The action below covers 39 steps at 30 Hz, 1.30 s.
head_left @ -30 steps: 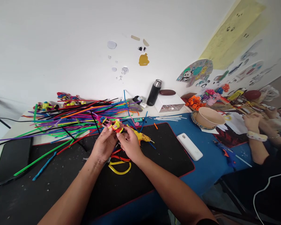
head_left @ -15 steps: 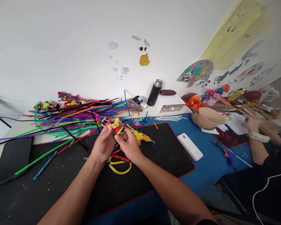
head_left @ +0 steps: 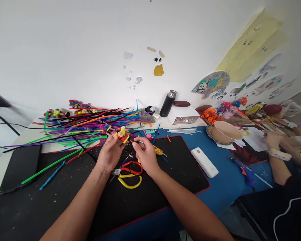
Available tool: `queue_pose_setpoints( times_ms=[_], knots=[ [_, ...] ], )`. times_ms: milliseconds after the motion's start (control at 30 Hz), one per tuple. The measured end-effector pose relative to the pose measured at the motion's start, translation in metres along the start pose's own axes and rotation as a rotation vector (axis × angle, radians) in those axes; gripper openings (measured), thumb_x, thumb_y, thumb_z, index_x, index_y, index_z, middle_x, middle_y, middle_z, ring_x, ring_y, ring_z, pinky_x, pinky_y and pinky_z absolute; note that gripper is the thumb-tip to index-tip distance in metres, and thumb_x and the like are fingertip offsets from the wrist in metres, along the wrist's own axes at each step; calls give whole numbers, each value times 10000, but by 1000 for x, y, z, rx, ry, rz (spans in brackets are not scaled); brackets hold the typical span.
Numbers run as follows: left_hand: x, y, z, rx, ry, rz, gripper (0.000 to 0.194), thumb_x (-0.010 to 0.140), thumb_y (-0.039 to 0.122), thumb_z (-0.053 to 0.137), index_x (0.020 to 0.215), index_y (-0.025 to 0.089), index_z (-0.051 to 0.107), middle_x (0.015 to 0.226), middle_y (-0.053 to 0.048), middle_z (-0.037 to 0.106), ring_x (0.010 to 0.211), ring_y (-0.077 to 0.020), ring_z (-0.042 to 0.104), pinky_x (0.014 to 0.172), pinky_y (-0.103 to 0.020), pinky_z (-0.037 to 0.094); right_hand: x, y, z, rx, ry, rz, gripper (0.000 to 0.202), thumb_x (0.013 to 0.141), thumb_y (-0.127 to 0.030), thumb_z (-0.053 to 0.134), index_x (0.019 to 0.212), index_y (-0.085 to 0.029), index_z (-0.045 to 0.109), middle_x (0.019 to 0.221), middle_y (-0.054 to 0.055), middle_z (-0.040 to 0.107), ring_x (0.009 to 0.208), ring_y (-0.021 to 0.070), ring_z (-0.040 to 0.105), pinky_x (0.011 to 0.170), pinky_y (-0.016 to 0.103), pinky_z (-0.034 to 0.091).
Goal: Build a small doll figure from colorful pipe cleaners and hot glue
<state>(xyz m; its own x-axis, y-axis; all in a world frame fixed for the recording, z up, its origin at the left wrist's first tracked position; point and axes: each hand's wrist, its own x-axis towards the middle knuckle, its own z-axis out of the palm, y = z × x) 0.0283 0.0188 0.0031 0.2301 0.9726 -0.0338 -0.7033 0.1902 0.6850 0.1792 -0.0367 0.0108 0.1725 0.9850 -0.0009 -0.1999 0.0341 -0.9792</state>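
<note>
"What's the wall (head_left: 90, 50) like?"

"It's white. Little paper bits (head_left: 158, 70) are stuck on in the middle."

"And on the right?"

"A long yellow sheet (head_left: 251, 43) is up there. Small pictures (head_left: 212, 85) are stuck below it."

"What about the table (head_left: 0, 169)?"

"It's right by the wall. The top is white, and a blue cloth (head_left: 223, 177) covers part of it."

"Is it light?"

"Yes, soft light all over."

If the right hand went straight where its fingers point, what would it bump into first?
Probably the colourful little figure in the left hand, just ahead of the right hand, though depth is unclear.
</note>
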Motion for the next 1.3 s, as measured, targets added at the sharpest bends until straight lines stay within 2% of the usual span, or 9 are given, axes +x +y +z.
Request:
queue_pose_setpoints(
  times_ms=[300, 467, 733, 933, 1133, 1300],
  knots=[
    [-2, -6, 5, 19, 18, -15, 270, 753, 356, 976, 921, 209, 824, 1147, -75, 849, 1190, -272, 752, 1027, -361, 575, 1, 4, 4, -27, 32, -20, 416, 877, -602, 773, 998, -221, 657, 574, -115, 402, 456, 91, 319, 441, 241, 273],
    [-1, -7, 3, 22, 19, -5, 254, 781, 322, 961, 956, 203, 820, 1139, -71, 841, 1119, -243, 760, 1022, -358, 574, 2, 3, 2, -68, 51, -31, 413, 879, -617, 768, 905, -223, 648, 578, -94, 446, 462, 101, 370, 447, 248, 308],
    [1, -6, 0, 6, 1, -17, 265, 768, 345, 969, 928, 207, 810, 1142, -75, 849, 1187, -276, 755, 1057, -390, 572, 0, -3, 0, -61, 14, -50, 424, 880, -628, 779, 867, -229, 636, 547, -107, 409, 436, 92, 353, 436, 241, 295],
    [3, 0, -6, -35, 13, -24, 219, 839, 360, 916, 990, 237, 817, 1192, -54, 845, 1170, -247, 755, 976, -369, 613, -5, -5, -6, -47, -19, -53, 444, 884, -650, 779, 860, -232, 632, 537, -112, 391, 421, 84, 331, 421, 231, 277],
    [6, 9, -15, -125, 62, 7, 114, 945, 305, 808, 1052, 267, 816, 1217, -35, 845, 1211, -238, 747, 1021, -387, 610, -8, -13, -28, -3, 62, -55, 449, 855, -630, 821, 845, -219, 639, 553, -116, 365, 424, 65, 307, 412, 213, 235],
    [9, 18, -22, -220, 113, 19, 105, 1000, 302, 739, 1070, 270, 810, 1200, -34, 853, 1129, -217, 773, 984, -391, 634, -4, -30, -65, 70, 263, -84, 445, 799, -593, 888, 848, -216, 656, 521, -133, 322, 424, 59, 268, 421, 206, 209]
  ],
)
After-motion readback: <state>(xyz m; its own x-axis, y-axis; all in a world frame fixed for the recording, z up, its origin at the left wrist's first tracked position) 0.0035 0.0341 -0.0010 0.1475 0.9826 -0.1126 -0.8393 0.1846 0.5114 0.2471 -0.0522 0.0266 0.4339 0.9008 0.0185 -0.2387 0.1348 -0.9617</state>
